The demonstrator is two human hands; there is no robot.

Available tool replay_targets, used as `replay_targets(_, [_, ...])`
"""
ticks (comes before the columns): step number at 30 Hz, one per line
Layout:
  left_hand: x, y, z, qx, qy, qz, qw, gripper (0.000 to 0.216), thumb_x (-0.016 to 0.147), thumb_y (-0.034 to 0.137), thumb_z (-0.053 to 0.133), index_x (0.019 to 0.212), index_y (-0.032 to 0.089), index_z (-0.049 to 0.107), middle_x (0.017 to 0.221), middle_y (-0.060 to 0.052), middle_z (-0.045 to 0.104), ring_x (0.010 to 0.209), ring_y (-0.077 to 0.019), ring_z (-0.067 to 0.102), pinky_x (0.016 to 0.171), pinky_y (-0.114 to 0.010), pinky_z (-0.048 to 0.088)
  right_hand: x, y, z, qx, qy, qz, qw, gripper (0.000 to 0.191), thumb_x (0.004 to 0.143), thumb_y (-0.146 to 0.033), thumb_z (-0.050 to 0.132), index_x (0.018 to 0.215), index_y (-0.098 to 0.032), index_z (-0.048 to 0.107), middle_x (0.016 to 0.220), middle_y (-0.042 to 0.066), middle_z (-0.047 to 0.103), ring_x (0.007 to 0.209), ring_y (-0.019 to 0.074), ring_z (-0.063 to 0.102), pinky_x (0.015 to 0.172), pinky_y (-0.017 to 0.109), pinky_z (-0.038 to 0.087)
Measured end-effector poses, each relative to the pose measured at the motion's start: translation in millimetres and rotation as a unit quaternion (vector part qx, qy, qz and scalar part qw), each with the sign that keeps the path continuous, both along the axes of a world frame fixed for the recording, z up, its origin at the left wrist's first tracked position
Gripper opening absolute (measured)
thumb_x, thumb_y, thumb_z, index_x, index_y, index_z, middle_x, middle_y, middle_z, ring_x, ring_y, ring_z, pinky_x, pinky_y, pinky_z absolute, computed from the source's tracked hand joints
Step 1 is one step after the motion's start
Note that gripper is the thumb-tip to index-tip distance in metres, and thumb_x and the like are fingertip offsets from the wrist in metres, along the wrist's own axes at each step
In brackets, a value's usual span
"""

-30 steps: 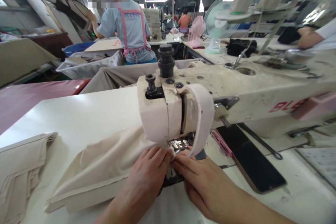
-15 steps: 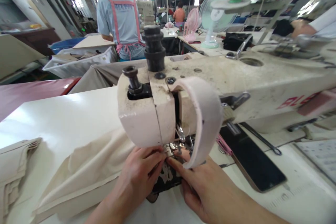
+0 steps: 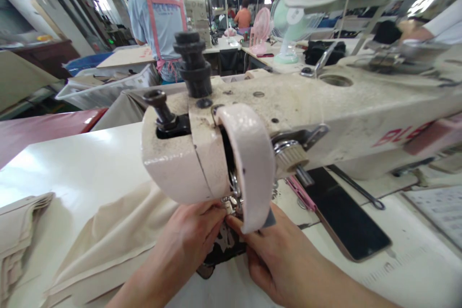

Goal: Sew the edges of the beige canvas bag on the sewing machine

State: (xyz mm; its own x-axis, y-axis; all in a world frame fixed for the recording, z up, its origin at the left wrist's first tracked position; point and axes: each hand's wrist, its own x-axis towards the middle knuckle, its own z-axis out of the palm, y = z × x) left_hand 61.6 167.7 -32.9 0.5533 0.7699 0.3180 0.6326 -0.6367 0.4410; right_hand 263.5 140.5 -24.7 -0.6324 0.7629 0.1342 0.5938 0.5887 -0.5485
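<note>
At the near edge of the worktop (image 3: 72, 163), the left hand (image 3: 187, 243) and right hand (image 3: 277, 255) meet under the head of the sewing machine (image 3: 224, 154). Both are curled, fingertips drawn together, pinching a small dark patterned piece of fabric (image 3: 224, 248) that lies on the machine bed directly between them; the exact grip is partly hidden by the pink guard (image 3: 249, 168). Just left of the left hand, a beige cloth (image 3: 108, 236) spreads toward the near left corner, its end running under the machine head. A stack of folded beige pieces (image 3: 18, 231) sits at the left edge. Right of the right hand, a dark phone (image 3: 346, 216) lies flat. Beyond the far edge, a grey fabric-lined bin (image 3: 108, 89) holds flat pieces, and a person in a pink apron (image 3: 159, 19) stands facing away.
</note>
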Motion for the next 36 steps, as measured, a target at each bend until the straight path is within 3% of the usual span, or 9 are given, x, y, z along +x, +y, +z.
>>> replay_targets(7, [-1, -1, -4.9, 0.011, -0.024, 0.015, 1.000, 0.016, 0.090, 0.013, 0.052, 0.078, 0.019, 0.061, 0.081, 0.000, 0.061, 0.075, -0.0136, 0.058, 0.069, -0.024, 0.045, 2, -4, -4.4, 0.005, 0.057, -0.006, 0.998, 0.058, 0.071, -0.002, 0.045, 0.128, -0.015, 0.050, 0.123, 0.009, 0.053, 0.115, 0.0236, 0.043, 0.104, 0.038, 0.037])
replay_targets(11, [-1, -3, -7.0, 0.018, -0.017, 0.025, 0.999, 0.018, 0.088, 0.012, 0.052, 0.076, 0.019, 0.062, 0.079, -0.001, 0.061, 0.074, -0.0146, 0.059, 0.068, -0.025, 0.047, 2, -3, -7.0, 0.015, 0.038, -0.002, 0.999, 0.055, 0.070, -0.002, 0.046, 0.123, -0.013, 0.053, 0.122, 0.010, 0.053, 0.120, 0.0261, 0.040, 0.108, 0.041, 0.031])
replay_targets(16, [-1, 1, -3.1, -0.003, -0.023, 0.017, 1.000, 0.023, 0.089, 0.013, 0.047, 0.076, 0.018, 0.065, 0.085, -0.004, 0.068, 0.079, -0.0176, 0.064, 0.072, -0.028, 0.051, 0, 3, -5.4, 0.021, -0.003, 0.005, 1.000, 0.048, 0.072, -0.004, 0.046, 0.117, -0.014, 0.056, 0.114, 0.009, 0.057, 0.116, 0.0281, 0.043, 0.105, 0.044, 0.034])
replay_targets(21, [-2, 6, -7.3, -0.011, -0.015, 0.050, 0.999, 0.024, 0.087, 0.013, 0.048, 0.073, 0.018, 0.067, 0.073, -0.003, 0.069, 0.068, -0.0166, 0.065, 0.062, -0.025, 0.050, -2, 7, -4.8, 0.039, -0.031, -0.002, 0.999, 0.038, 0.072, -0.004, 0.044, 0.105, -0.016, 0.059, 0.115, 0.011, 0.057, 0.112, 0.0300, 0.047, 0.101, 0.048, 0.037])
replay_targets(25, [-3, 6, -10.5, -0.015, -0.019, 0.055, 0.998, 0.024, 0.087, 0.015, 0.050, 0.070, 0.018, 0.066, 0.071, -0.003, 0.069, 0.064, -0.0144, 0.064, 0.055, -0.020, 0.050, -1, 7, -6.1, 0.060, -0.028, -0.003, 0.998, 0.049, 0.073, -0.003, 0.044, 0.119, -0.015, 0.053, 0.111, 0.011, 0.058, 0.110, 0.0311, 0.049, 0.098, 0.051, 0.040])
replay_targets(32, [-3, 7, -16.4, 0.014, -0.031, 0.054, 0.998, 0.025, 0.089, 0.018, 0.049, 0.071, 0.017, 0.067, 0.071, -0.004, 0.069, 0.063, -0.0151, 0.064, 0.055, -0.022, 0.051, 6, 3, -10.7, 0.058, -0.002, -0.026, 0.998, 0.029, 0.072, -0.003, 0.044, 0.094, -0.017, 0.057, 0.111, 0.012, 0.057, 0.111, 0.0315, 0.050, 0.096, 0.049, 0.043])
replay_targets(36, [-2, 8, -19.2, 0.039, -0.042, 0.049, 0.997, 0.026, 0.089, 0.017, 0.048, 0.071, 0.018, 0.067, 0.071, -0.004, 0.068, 0.067, -0.0168, 0.064, 0.063, -0.027, 0.054, 3, 4, -11.2, 0.048, -0.015, -0.014, 0.999, 0.043, 0.072, -0.002, 0.045, 0.110, -0.019, 0.055, 0.111, 0.010, 0.057, 0.116, 0.0316, 0.046, 0.100, 0.051, 0.041])
